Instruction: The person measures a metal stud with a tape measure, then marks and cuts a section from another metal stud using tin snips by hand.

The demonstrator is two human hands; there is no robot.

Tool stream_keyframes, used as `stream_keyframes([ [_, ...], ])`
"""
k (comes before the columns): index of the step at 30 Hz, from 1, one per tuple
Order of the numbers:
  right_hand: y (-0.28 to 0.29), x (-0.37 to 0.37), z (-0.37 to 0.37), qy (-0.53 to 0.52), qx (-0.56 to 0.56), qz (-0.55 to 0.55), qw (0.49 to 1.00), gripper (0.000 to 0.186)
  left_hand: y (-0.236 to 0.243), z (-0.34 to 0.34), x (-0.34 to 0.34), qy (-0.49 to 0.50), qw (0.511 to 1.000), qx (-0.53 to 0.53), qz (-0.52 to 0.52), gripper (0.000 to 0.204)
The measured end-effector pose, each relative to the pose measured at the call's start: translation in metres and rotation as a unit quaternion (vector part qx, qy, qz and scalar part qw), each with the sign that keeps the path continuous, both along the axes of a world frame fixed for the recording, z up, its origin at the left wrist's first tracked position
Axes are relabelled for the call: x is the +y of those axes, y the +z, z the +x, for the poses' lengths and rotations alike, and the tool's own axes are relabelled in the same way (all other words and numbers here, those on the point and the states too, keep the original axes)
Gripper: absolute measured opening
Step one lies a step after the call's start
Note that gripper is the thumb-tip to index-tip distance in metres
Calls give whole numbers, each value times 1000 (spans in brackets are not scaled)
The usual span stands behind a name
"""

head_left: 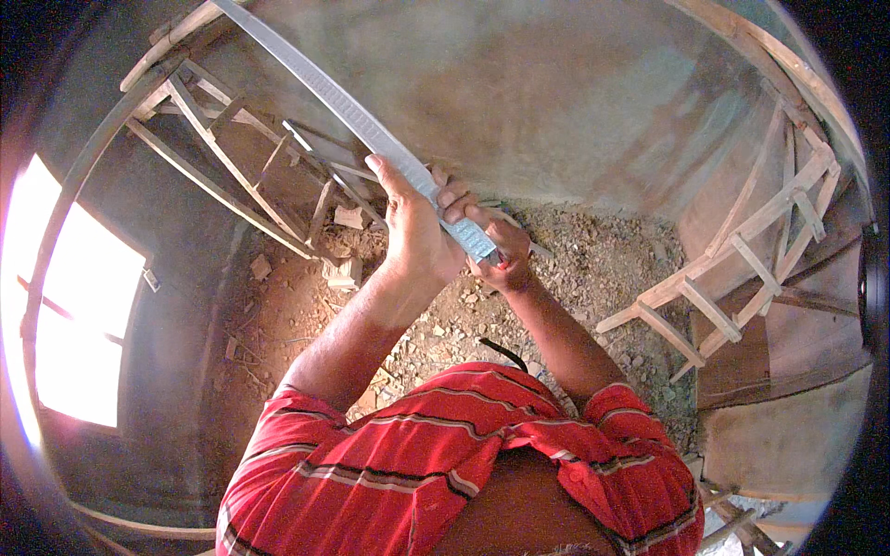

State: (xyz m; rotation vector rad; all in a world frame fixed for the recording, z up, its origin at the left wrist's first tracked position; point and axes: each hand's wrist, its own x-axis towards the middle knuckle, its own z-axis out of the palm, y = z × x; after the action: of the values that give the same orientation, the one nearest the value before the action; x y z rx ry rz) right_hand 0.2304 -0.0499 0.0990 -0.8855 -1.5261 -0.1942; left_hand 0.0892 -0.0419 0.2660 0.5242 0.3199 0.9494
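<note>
A long, light grey ribbed metal profile (348,113) runs from the top left down to the middle of the head view. My left hand (413,218) is wrapped round it near its lower end, thumb on one side and fingertips on the other. At that lower end is my right hand (505,250), fingers bent and closed against the profile. A small red spot shows between the right-hand fingers; what it belongs to is hidden.
Rubble and broken chips (593,287) cover the ground below. A wooden ladder (732,264) leans at the right, and a wooden frame (232,157) stands at the left with a thin strip (311,144) beside it. Plastered walls (556,102) surround me; a bright window (79,315) is at the left.
</note>
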Motion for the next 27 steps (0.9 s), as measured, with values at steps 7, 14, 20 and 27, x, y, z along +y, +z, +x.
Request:
stream_keyframes([
  [7, 21, -7, 13, 92, -71, -84, 990, 51, -12, -18, 25, -67, 996, -61, 9, 69],
  [14, -50, -66, 5, 8, 9, -265, 964, 11, -45, -51, 65, -40, 998, -36, 19, 71],
  [20, -104, -116, 25, -89, 138, -408, 898, 11, -82, -73, 109, -82, 988, -105, 75, 71],
  [27, -112, -143, 34, -140, 179, -386, 894, 11, -65, -80, 135, 143, 986, 42, 76, 56],
])
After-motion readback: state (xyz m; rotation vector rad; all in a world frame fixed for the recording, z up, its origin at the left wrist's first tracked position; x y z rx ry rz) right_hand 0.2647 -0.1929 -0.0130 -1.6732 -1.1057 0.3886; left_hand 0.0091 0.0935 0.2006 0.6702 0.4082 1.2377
